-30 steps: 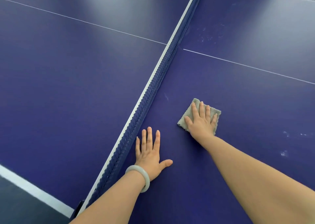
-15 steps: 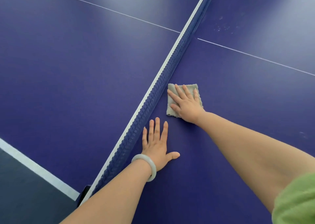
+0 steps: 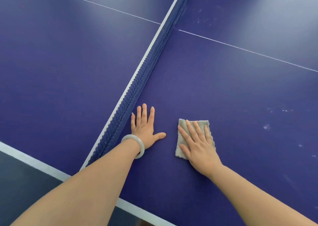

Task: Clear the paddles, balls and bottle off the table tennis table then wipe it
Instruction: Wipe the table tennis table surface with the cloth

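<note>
The dark blue table tennis counter fills the view, and its blue net with a white top band runs from 7 o'clock up to 1 o'clock. The left hand lies flat on the counter just to the 3 o'clock side of the net, palm down. Its fingers are straight and point to 12 o'clock, its thumb is stretched towards 3 o'clock, and its grip has hold of nothing. A pale, smooth round bangle sits on that wrist.

At 3 o'clock from the left hand, near it but apart, a small grey fluffy rectangular cloth lies flat on the counter. The right hand presses down on it, fingers straight, spread and aimed at about 11 o'clock. The grip is uncurled and the cloth is pinned under the palm rather than clasped.

A thin white centre line crosses the counter at 1 to 2 o'clock. Faint whitish smudges mark the surface at 3 o'clock from the cloth. A broad white border stripe edges the counter at 8 o'clock.
</note>
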`<move>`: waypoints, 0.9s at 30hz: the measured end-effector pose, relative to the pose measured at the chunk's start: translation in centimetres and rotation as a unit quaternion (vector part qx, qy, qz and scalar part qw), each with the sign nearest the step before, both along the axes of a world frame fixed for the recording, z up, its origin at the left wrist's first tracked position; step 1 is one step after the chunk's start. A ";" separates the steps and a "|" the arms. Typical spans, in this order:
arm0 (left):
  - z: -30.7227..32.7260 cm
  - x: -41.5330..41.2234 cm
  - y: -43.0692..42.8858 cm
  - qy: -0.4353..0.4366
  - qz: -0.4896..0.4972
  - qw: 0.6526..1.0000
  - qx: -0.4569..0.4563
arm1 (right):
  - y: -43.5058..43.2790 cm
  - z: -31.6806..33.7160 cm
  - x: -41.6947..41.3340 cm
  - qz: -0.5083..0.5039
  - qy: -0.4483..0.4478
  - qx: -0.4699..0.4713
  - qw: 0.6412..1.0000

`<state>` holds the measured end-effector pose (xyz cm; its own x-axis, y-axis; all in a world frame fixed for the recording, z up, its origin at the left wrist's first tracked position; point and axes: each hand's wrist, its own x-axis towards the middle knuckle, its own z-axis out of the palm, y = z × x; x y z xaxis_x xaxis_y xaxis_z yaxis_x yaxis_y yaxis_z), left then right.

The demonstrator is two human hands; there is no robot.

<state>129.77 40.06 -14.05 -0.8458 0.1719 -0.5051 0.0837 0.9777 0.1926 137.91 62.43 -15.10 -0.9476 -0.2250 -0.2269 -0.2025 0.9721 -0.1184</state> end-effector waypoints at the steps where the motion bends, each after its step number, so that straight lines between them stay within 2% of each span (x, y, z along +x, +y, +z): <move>1: 0.0 0.0 -0.1 0.002 0.000 1.000 0.002 | 1.6 0.0 0.8 -0.048 -0.001 0.013 0.999; 4: 0.0 0.2 0.0 0.007 0.000 1.000 -0.001 | 3.3 -0.1 1.9 -0.281 -0.029 0.032 0.959; 5: 0.1 0.2 0.1 0.007 0.000 1.000 -0.006 | 2.3 -0.1 2.1 -0.317 -0.033 0.035 0.947; 6: 0.2 0.3 0.2 0.007 -0.001 1.000 -0.014 | 0.6 0.0 2.6 -0.309 -0.030 0.032 0.950; 7: 0.4 0.2 0.3 0.007 -0.001 1.000 -0.023 | -1.4 0.0 3.5 -0.260 -0.019 0.018 0.965; 9: 1.0 0.0 0.3 0.007 -0.001 0.999 -0.032 | -5.1 0.1 6.4 -0.115 0.007 -0.019 0.993; 11: 1.7 -0.1 0.2 0.009 -0.001 1.000 -0.028 | -5.7 0.0 9.5 -0.020 0.018 -0.033 0.999; 14: 2.5 1.6 0.5 0.022 -0.012 0.999 -0.028 | -1.6 -0.2 12.0 -0.003 0.042 -0.023 0.999; 15: 2.6 2.7 0.9 0.030 -0.025 0.999 -0.023 | 0.4 -0.3 12.3 -0.029 0.050 -0.005 0.998; 17: 2.6 5.6 2.5 0.044 -0.053 0.998 -0.001 | 4.4 -0.3 12.4 -0.154 0.037 0.028 0.987; 19: 2.3 9.1 4.5 0.049 -0.089 0.995 0.022 | 7.1 -0.2 11.7 -0.313 0.004 0.027 0.949; 21: 1.8 12.3 6.4 0.028 -0.128 0.991 0.017 | 7.1 0.2 11.4 -0.396 -0.023 0.015 0.918; 23: 1.1 14.2 7.7 0.006 -0.146 0.989 -0.011 | 5.1 0.2 12.6 -0.341 -0.009 0.016 0.940; 25: 0.6 14.6 8.0 0.004 -0.149 0.988 -0.036 | 3.5 0.1 15.5 -0.211 0.012 0.008 0.977; 27: 0.6 14.4 7.9 -0.006 -0.149 0.988 -0.042 | 4.5 0.2 18.6 -0.097 0.022 0.005 0.995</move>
